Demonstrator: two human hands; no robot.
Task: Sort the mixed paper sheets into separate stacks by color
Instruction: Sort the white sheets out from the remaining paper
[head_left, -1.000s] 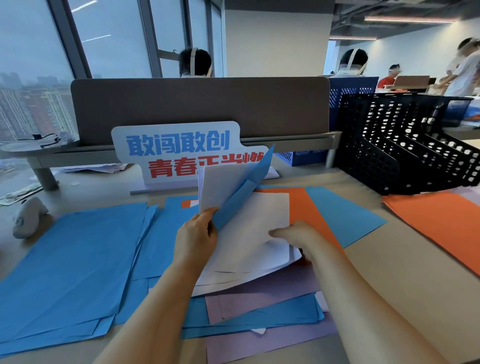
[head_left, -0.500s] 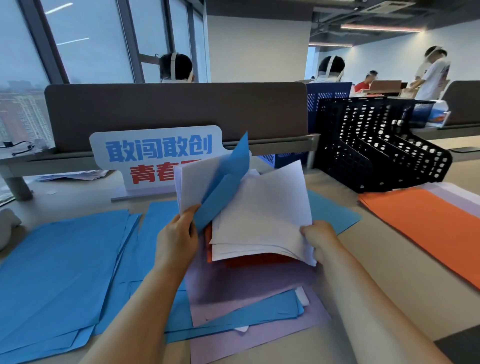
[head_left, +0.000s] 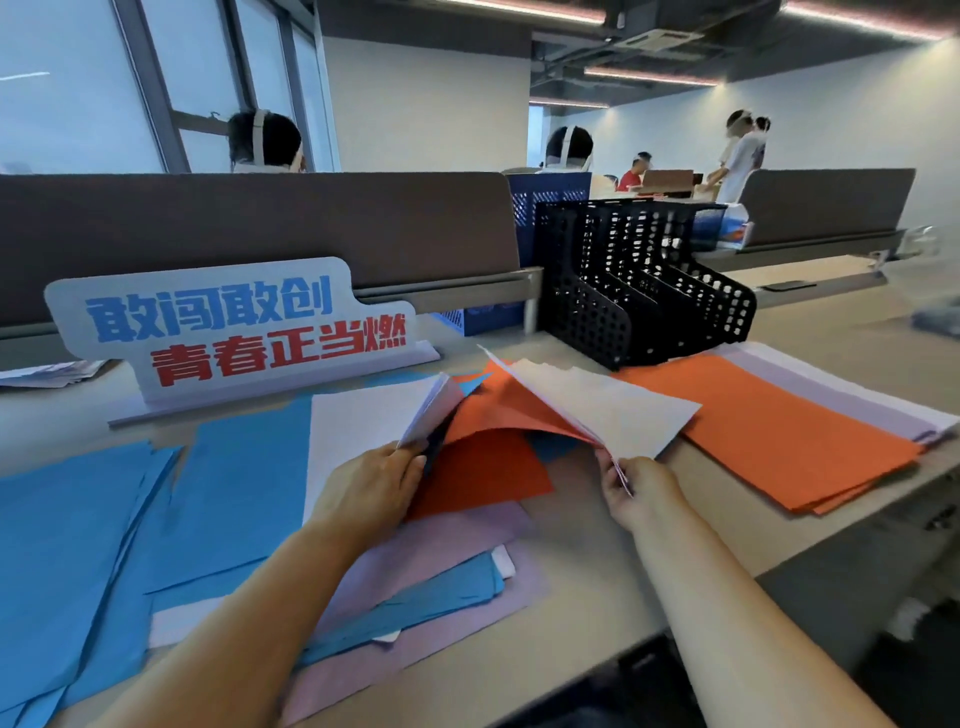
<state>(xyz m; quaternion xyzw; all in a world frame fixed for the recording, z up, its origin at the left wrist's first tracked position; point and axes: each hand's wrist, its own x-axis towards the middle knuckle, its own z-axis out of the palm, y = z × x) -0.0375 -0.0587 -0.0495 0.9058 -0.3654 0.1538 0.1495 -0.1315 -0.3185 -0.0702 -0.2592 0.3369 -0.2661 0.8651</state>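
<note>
A mixed pile of lilac, blue and white sheets (head_left: 441, 561) lies in front of me. My left hand (head_left: 374, 483) holds the edge of a white sheet bundle (head_left: 363, 421) folded back to the left. My right hand (head_left: 636, 488) pinches the corner of several white sheets (head_left: 608, 410) lifted to the right. An orange sheet (head_left: 483, 467) shows between them. Blue sheets (head_left: 78, 530) are spread at the left. An orange stack (head_left: 769, 421) lies at the right, with lilac sheets (head_left: 852, 384) behind it.
A white sign with blue and red characters (head_left: 234, 327) stands behind the pile. A black perforated file rack (head_left: 644, 291) is at the back right, before a brown desk divider (head_left: 260, 228). People sit and stand beyond it.
My hands have spread apart, the right one carrying white sheets to the right and uncovering the orange sheet. The left one has laid its sheets lower. The view has turned right.
</note>
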